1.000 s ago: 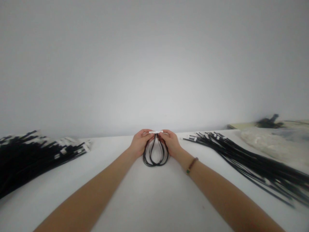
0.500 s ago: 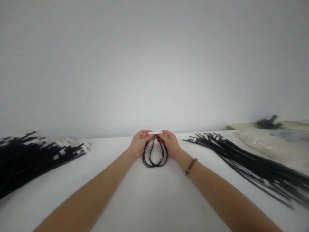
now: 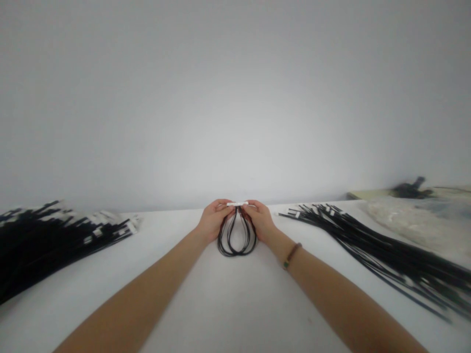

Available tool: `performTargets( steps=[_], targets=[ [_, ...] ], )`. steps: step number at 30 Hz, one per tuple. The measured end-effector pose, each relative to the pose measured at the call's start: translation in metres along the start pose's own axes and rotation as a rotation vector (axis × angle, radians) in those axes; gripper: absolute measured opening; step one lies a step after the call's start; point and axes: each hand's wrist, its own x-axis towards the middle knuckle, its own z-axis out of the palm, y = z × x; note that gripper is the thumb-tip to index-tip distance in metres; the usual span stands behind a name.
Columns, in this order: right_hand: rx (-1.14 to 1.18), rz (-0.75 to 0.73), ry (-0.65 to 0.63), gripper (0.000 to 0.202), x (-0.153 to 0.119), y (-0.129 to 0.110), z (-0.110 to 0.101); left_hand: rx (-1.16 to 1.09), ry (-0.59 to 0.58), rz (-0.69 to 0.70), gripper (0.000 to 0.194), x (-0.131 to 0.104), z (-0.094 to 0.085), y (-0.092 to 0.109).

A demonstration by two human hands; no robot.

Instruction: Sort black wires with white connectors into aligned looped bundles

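Observation:
Between my two hands hangs a black cable (image 3: 237, 254) bent into several loops, with white connector ends (image 3: 237, 203) at the top. My left hand (image 3: 216, 218) is closed on the left side of the white ends, thumb and fingers pinching. From the other side my right hand (image 3: 257, 218) pinches the right part of the same ends. The loops droop below the fingers, in front of the white table. My fingertips partly cover the connectors, so their exact shape is hidden.
A large heap of black cables (image 3: 47, 245) with white ends lies at the left. At the right lies another bundle of black cables (image 3: 371, 240). Behind it are a clear plastic bag (image 3: 412, 220) and a dark object (image 3: 412, 189). A pale wall (image 3: 235, 98) rises behind the white table (image 3: 228, 314).
Both hands keep the same grip on the looped cable. The whole view has shifted very slightly; nothing else visibly differs.

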Motion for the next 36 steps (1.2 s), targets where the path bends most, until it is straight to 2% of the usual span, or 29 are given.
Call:
performTargets(
  steps=[16, 36],
  targets=[
    [-0.018, -0.024, -0.029, 0.031, 0.0019, 0.0024, -0.0023, 0.001, -0.015, 0.014, 0.028, 0.0, -0.0013, -0.0014],
    [-0.029, -0.018, -0.001, 0.032, 0.0002, 0.0001, -0.001, 0.0, -0.022, 0.022, 0.027, 0.0013, -0.0025, -0.0024]
  ],
)
